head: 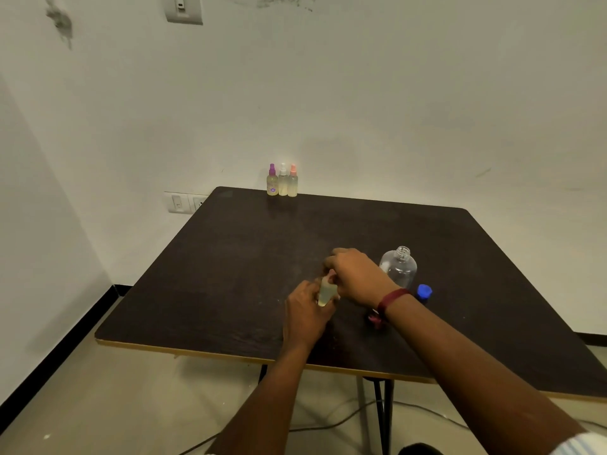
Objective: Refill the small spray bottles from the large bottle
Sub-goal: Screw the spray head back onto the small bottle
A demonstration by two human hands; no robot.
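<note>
- The left hand (307,310) is gripping a small bottle (326,292) near the front middle of the dark table (210,290), with its fingers curled round the body.
- This small bottle is holding a pale yellowish liquid. It is tilting a little, and no label is showing on it.
- The right hand (356,277) is sitting over the top of the same bottle with its fingers bunched down at the neck. Whatever they are pinching there is hidden.
- A red thread band (391,302) is circling the right wrist.
- The large clear bottle (399,267) is standing upright just behind the right hand. Its threaded neck is open, and no liquid level can be made out in it.
- Its blue cap (424,291) is lying on the table just to the right of it.
- Three small spray bottles are standing upright in a touching row at the far edge: a purple-topped bottle (272,180), a white-topped bottle (282,180) and a pink-topped bottle (292,181).
- All three are holding pale yellowish liquid.
- The purple-topped one is carrying a purple flower sticker; any writing is too small to read.
</note>
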